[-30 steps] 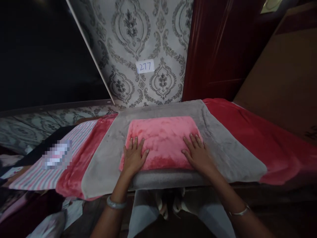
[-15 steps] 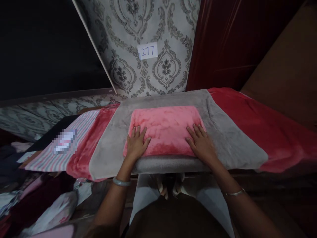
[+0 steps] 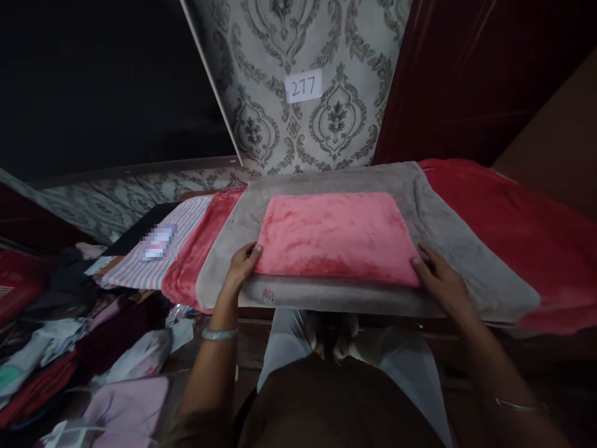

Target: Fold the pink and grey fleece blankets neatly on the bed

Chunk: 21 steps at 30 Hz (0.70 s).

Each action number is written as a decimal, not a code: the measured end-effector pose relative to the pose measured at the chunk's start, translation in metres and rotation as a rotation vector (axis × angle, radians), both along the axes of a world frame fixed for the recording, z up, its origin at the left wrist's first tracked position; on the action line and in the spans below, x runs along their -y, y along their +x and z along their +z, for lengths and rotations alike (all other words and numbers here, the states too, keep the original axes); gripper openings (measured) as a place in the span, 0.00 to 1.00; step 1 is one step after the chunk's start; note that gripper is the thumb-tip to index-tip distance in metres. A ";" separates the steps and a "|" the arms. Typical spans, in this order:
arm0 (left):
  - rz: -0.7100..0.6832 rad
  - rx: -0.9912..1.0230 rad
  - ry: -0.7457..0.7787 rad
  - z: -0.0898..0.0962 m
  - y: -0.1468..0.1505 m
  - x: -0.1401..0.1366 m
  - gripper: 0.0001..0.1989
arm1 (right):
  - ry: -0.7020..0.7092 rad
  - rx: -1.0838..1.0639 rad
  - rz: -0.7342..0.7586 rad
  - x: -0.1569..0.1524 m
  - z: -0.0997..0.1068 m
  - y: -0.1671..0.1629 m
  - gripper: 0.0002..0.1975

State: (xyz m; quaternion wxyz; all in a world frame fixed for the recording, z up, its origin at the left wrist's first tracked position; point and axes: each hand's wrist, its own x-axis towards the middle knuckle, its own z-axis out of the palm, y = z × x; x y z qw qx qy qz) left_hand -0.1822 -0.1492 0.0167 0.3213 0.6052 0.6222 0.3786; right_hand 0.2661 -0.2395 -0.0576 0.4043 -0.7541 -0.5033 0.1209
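Note:
A folded pink plush towel [image 3: 333, 233] lies flat on a larger grey plush cloth [image 3: 224, 233]. My left hand [image 3: 242, 266] is at the towel's left edge, its thumb on top and its other fingers curled beside or beneath the edge. Opposite it, my right hand [image 3: 441, 280] has the right edge between thumb and curled fingers, which are partly hidden. The grey cloth covers the middle of the surface, and its front part shows below the towel with a small reddish mark.
Red cloth [image 3: 504, 230] spreads at the right. A striped cloth [image 3: 135, 267] lies at the left, bearing a blurred-out item. Behind are a dark screen [image 3: 107, 81] and a wall label [image 3: 303, 86] reading 277. A pink stool-like surface [image 3: 130, 404] and heaped clothes are lower left.
Both hands have gone from lying flat on the pink towel to its left and right edges, with fingers now curled around them. The view has shifted slightly left.

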 end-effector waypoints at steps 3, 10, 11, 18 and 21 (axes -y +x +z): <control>0.016 -0.046 -0.030 0.007 0.006 0.001 0.31 | -0.049 -0.024 0.033 -0.008 0.000 0.005 0.37; -0.054 0.117 -0.019 0.006 0.012 -0.001 0.35 | -0.012 -0.121 0.069 -0.010 0.003 0.004 0.38; -0.050 0.155 -0.010 0.003 0.012 -0.002 0.37 | -0.021 -0.162 0.078 -0.010 0.006 0.002 0.38; 0.003 0.365 -0.009 -0.011 0.015 -0.016 0.41 | 0.025 -0.462 0.190 -0.016 0.033 -0.011 0.35; 0.038 0.369 0.030 -0.008 0.016 -0.016 0.38 | 0.057 -0.526 0.217 -0.014 0.040 -0.013 0.35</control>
